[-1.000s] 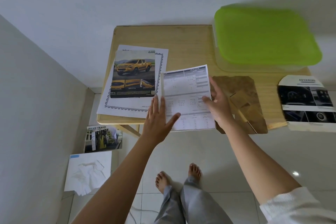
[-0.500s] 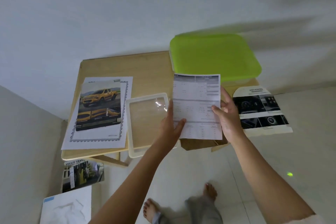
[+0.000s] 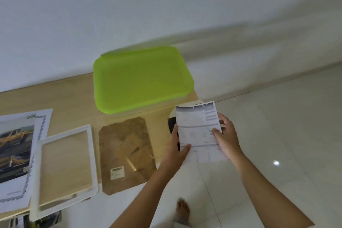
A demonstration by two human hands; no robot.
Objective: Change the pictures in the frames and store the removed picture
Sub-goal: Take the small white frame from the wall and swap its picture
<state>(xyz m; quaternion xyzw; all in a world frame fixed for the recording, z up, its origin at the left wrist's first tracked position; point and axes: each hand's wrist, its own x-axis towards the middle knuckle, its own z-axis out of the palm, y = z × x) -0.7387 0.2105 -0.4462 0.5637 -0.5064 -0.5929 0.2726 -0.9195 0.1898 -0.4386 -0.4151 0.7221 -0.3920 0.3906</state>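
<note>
Both hands pinch the removed printed sheet [image 3: 199, 131] beside the green-lidded box [image 3: 142, 79].
Storing appears next; lid must open.

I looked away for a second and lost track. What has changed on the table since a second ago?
Both hands, left hand and right hand, lifted the printed sheet off the table and carried it right, past the table's edge, over the brochure. That uncovered the white frame, lying empty. The brown backing board, green-lidded box and truck picture stayed put.
</note>
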